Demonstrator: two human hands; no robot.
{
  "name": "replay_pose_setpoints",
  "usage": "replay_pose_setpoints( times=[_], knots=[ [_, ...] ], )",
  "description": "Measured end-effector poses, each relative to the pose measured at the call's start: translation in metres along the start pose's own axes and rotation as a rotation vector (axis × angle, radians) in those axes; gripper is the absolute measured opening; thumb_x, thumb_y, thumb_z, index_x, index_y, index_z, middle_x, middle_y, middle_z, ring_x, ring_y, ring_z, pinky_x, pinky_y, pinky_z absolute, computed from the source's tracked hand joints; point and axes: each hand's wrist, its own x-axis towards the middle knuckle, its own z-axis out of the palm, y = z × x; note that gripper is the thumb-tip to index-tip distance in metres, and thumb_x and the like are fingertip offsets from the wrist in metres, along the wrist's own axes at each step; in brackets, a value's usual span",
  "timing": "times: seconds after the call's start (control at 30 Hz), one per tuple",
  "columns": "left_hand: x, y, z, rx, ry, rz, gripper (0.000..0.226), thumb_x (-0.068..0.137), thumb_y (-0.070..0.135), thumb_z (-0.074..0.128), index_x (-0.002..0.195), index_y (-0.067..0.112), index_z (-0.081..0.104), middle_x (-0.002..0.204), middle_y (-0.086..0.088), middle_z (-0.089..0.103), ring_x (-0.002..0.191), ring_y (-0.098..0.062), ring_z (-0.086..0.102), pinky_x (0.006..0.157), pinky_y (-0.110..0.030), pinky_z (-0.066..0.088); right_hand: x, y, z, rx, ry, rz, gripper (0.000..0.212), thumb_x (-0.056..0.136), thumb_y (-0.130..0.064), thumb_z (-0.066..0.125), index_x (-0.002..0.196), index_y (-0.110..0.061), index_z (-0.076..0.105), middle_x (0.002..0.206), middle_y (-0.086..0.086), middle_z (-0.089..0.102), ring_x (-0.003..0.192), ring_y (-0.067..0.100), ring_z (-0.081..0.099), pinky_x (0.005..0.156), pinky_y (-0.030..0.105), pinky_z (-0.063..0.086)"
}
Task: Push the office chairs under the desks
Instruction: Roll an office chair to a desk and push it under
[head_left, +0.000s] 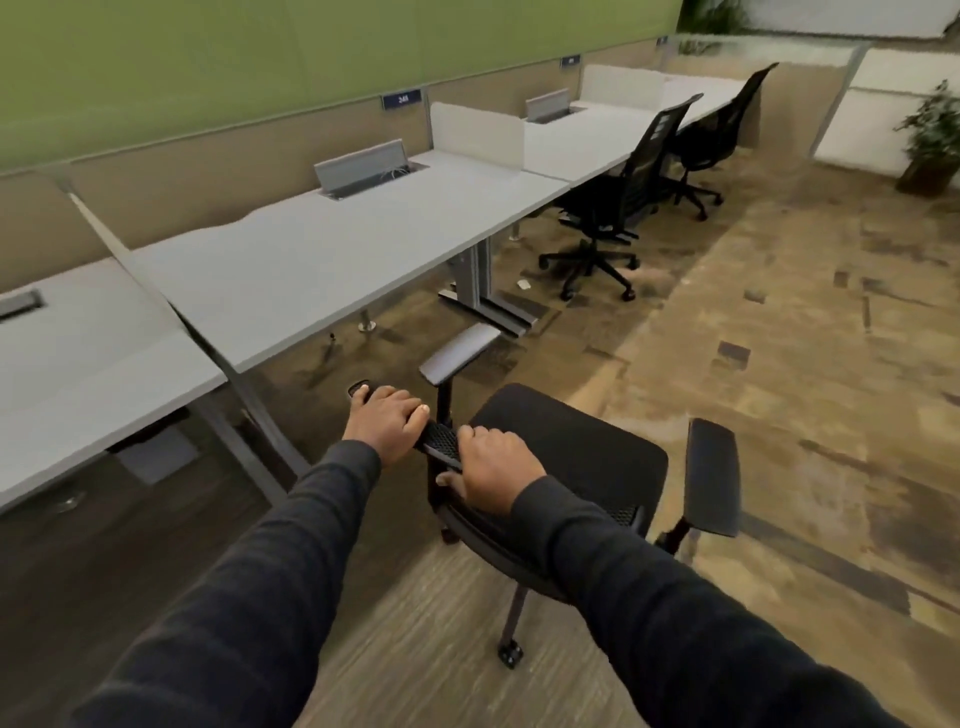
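Note:
A black office chair (566, 447) with grey armrests stands on the carpet just in front of me, its seat out from the desks. My left hand (387, 418) and my right hand (491, 467) both grip the top edge of its mesh backrest. The nearest grey desk (322, 265) runs diagonally to the left of the chair, a short gap away. Two more black chairs stand farther along the row: one (618, 202) partly under its desk, another (717, 135) close to the far desk.
Metal desk legs (483, 291) stand ahead of the chair. Tan partition panels and a green wall back the desks. Open cable boxes (363, 166) sit on the desktops. A potted plant (932, 140) is at far right. Carpet stretches to the right.

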Motion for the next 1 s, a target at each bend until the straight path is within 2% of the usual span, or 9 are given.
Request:
replay_pose_setpoints(
  times=[0.2, 0.33, 0.5, 0.57, 0.67, 0.77, 0.87, 1.0],
  knots=[
    [-0.01, -0.042, -0.018, -0.001, -0.018, -0.038, 0.043, 0.105, 0.047, 0.03, 0.12, 0.03, 0.066, 0.129, 0.005, 0.063, 0.129, -0.022, 0.047, 0.112, -0.047, 0.021, 0.037, 0.006, 0.0, -0.05, -0.024, -0.136, 0.065, 0.091, -0.073, 0.042, 0.117, -0.015, 0.05, 0.113, 0.01, 0.064, 0.1, 0.033, 0.063, 0.083, 0.045, 0.05],
    [-0.011, -0.076, -0.023, 0.05, 0.011, -0.059, 0.05, 0.103, 0.055, 0.027, 0.124, 0.031, 0.065, 0.128, 0.003, 0.064, 0.124, -0.023, 0.053, 0.105, -0.044, 0.031, 0.068, 0.013, -0.003, -0.089, 0.025, -0.197, 0.079, 0.083, -0.086, 0.031, 0.118, -0.02, 0.055, 0.109, 0.007, 0.067, 0.097, 0.03, 0.064, 0.078, 0.042, 0.049],
    [0.002, -0.11, -0.033, 0.137, 0.018, -0.078, 0.062, 0.098, 0.065, 0.019, 0.099, 0.026, 0.067, 0.098, 0.0, 0.067, 0.099, -0.026, 0.062, 0.084, -0.041, 0.042, 0.119, 0.02, -0.005, -0.128, 0.137, -0.175, 0.085, 0.076, -0.095, 0.016, 0.091, -0.023, 0.058, 0.085, -0.003, 0.065, 0.08, 0.021, 0.064, 0.066, 0.036, 0.049],
    [0.009, -0.12, -0.034, 0.129, 0.037, -0.102, 0.064, 0.096, 0.069, 0.015, 0.09, 0.026, 0.063, 0.09, 0.001, 0.064, 0.094, -0.026, 0.06, 0.077, -0.041, 0.04, 0.143, 0.023, -0.004, -0.132, 0.157, -0.152, 0.085, 0.076, -0.095, 0.013, 0.086, -0.024, 0.059, 0.081, -0.006, 0.063, 0.077, 0.018, 0.063, 0.067, 0.037, 0.05],
    [0.026, -0.13, -0.034, 0.12, 0.073, -0.146, 0.074, 0.089, 0.077, 0.007, 0.085, 0.027, 0.061, 0.09, 0.001, 0.063, 0.093, -0.025, 0.059, 0.07, -0.039, 0.032, 0.177, 0.03, 0.0, -0.128, 0.202, -0.098, 0.083, 0.078, -0.094, 0.014, 0.078, -0.024, 0.059, 0.076, -0.005, 0.061, 0.073, 0.019, 0.061, 0.064, 0.035, 0.047],
    [0.046, -0.139, -0.034, 0.069, 0.081, -0.194, 0.076, 0.083, 0.084, 0.004, 0.082, 0.029, 0.056, 0.097, 0.0, 0.065, 0.099, -0.027, 0.058, 0.076, -0.043, 0.036, 0.207, 0.037, 0.007, -0.102, 0.24, -0.048, 0.08, 0.082, -0.09, 0.014, 0.072, -0.023, 0.058, 0.072, -0.005, 0.057, 0.072, 0.02, 0.06, 0.062, 0.034, 0.039],
    [0.066, -0.149, -0.034, 0.049, 0.059, -0.25, 0.076, 0.079, 0.088, 0.002, 0.082, 0.03, 0.051, 0.103, -0.002, 0.065, 0.103, -0.029, 0.057, 0.088, -0.052, 0.04, 0.237, 0.039, 0.012, -0.069, 0.258, -0.036, 0.078, 0.086, -0.084, 0.015, 0.076, -0.023, 0.061, 0.077, -0.002, 0.06, 0.077, 0.024, 0.06, 0.069, 0.037, 0.043],
    [0.096, -0.168, -0.038, 0.03, 0.033, -0.281, 0.079, 0.082, 0.086, 0.007, 0.088, 0.026, 0.057, 0.108, -0.004, 0.065, 0.108, -0.03, 0.056, 0.095, -0.055, 0.037, 0.284, 0.04, 0.014, -0.042, 0.246, -0.07, 0.068, 0.091, -0.076, 0.024, 0.082, -0.023, 0.065, 0.082, 0.0, 0.062, 0.083, 0.026, 0.062, 0.072, 0.038, 0.045]
  ],
)
